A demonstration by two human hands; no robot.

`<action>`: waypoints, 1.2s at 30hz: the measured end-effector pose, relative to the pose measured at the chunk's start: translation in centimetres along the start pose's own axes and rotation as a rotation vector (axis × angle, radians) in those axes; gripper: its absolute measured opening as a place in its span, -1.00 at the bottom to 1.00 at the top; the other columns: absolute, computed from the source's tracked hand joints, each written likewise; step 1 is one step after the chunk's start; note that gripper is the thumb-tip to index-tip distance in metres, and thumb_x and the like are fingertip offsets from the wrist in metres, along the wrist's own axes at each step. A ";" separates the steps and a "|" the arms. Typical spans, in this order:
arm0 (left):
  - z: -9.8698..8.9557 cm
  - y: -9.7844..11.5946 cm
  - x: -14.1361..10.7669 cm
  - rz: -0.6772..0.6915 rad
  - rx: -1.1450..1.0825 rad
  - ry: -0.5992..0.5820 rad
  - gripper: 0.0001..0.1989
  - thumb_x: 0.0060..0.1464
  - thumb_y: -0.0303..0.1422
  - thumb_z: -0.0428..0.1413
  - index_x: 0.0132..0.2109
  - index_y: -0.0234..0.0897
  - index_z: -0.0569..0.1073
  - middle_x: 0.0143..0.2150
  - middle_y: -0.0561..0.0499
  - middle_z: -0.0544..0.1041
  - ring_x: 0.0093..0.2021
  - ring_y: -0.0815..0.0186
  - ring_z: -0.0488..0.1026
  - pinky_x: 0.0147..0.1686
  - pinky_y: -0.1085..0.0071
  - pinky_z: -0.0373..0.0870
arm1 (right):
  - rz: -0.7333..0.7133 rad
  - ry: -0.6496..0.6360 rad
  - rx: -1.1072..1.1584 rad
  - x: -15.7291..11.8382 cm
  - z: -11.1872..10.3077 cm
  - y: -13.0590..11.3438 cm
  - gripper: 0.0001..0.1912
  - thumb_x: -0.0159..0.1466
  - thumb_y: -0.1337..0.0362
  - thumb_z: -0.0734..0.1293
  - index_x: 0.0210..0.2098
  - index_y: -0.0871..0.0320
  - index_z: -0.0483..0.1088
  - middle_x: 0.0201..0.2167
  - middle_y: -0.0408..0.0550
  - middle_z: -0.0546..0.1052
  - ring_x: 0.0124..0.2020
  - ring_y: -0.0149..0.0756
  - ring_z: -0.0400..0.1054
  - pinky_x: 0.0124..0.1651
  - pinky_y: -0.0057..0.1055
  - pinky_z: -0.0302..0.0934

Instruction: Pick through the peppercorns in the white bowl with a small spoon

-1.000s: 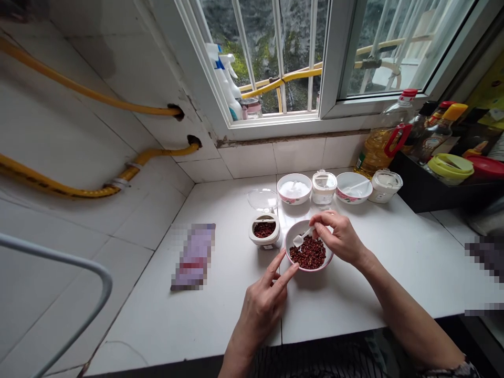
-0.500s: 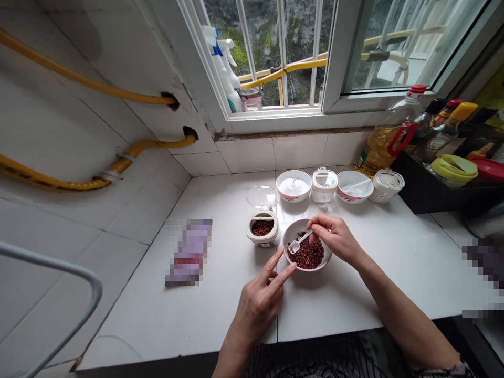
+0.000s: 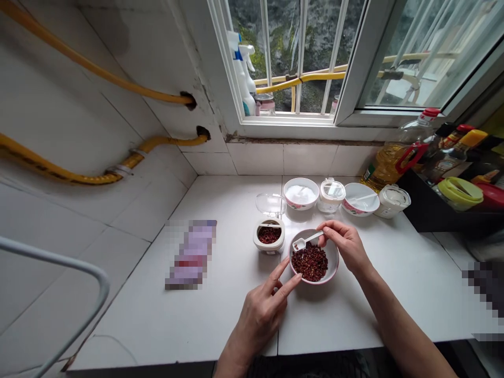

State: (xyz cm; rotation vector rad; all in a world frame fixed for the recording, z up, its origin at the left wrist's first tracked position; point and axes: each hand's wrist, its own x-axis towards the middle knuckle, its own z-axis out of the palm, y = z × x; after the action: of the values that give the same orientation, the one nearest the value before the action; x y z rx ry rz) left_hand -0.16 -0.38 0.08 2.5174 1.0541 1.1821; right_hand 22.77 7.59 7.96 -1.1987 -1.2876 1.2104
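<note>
Now the left hand (image 3: 263,307) touches the bowl (image 3: 333,258) with spread fingers (image 3: 277,274), gripping nothing; over its rim, the right hand (image 3: 347,244) pinches a spoon (image 3: 308,239).

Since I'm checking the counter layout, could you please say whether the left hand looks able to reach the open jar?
Probably yes: the left hand holds nothing, merely touching the bowl; the open jar stands close ahead, its clear lid raised on the far side, and nothing visible blocks the way.

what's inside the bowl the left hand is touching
Small dark red grains lie in the bowl; the right hand holds a white spoon over it. The bowl's bottom beneath the grains is covered.
</note>
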 end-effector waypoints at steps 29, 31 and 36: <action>-0.1 0.1 0.4 -0.017 -0.010 -0.004 -0.42 0.21 -0.70 -0.09 0.30 -0.23 0.38 0.33 -0.33 0.39 -0.34 0.43 0.53 -0.30 0.44 0.59 | -0.683 -0.080 -1.139 -1.5 -1.9 -0.9 -0.76 0.34 0.48 0.17 -0.25 0.10 0.43 -0.47 -0.10 0.62 -0.48 -0.26 0.42 0.15 -0.08 0.18; -0.1 0.1 0.3 -0.017 -0.004 -0.007 -0.41 0.21 -0.70 -0.09 0.31 -0.22 0.37 0.33 -0.32 0.39 -0.33 0.43 0.54 -0.29 0.44 0.59 | -0.684 -0.180 -1.114 -1.6 -1.3 -0.8 -0.74 0.33 0.51 0.16 -0.27 0.10 0.42 -0.50 -0.14 0.59 -0.50 -0.29 0.40 0.15 -0.12 0.18; 0.0 0.1 0.2 -0.010 0.016 -0.006 -0.39 0.20 -0.69 -0.09 0.32 -0.20 0.36 0.35 -0.30 0.36 -0.32 0.43 0.54 -0.26 0.45 0.59 | -0.696 -0.206 -1.046 -1.8 -1.4 -1.2 -0.74 0.31 0.51 0.15 -0.28 0.10 0.41 -0.53 -0.18 0.54 -0.54 -0.32 0.35 0.19 -0.13 0.13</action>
State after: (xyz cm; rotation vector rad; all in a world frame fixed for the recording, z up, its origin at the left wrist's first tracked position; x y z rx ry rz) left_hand -0.03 -0.26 0.25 2.5236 1.0769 1.1669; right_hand 24.26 5.80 9.20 -1.1154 -2.3682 0.0868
